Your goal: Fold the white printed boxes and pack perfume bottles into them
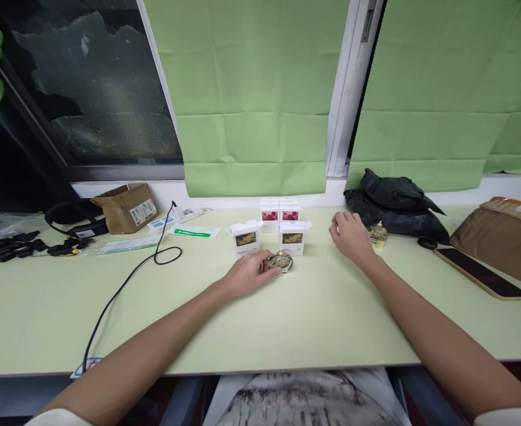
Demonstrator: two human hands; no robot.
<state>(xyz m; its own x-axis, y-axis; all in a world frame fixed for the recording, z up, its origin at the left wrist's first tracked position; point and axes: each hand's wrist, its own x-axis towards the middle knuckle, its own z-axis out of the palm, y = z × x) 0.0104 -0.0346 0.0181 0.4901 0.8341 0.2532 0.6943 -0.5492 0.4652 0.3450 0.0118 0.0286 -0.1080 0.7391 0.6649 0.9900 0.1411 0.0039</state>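
Observation:
My left hand (pixel 249 274) rests on the table with thumb and fingers closed around a round, flat glass bottle (pixel 282 262) that has a gold neck. Just behind it stand two small white boxes, a left box (pixel 245 239) and a right box (pixel 292 239), each with a dark picture on the front and top flaps open. Over to the right, my right hand (pixel 353 236) is held with fingers curled together; whatever may be in them is hidden. Beyond that hand sits a second glass bottle (pixel 378 234) with gold parts, partly covered by the hand.
Several white boxes with red pictures (pixel 280 214) stand at the back. Black plastic bags (pixel 398 204), a phone (pixel 482 272) and a brown package (pixel 504 239) lie right. Leftward are an open cardboard box (pixel 125 208), a black cable (pixel 127 284) and a green-white packet (pixel 196 232).

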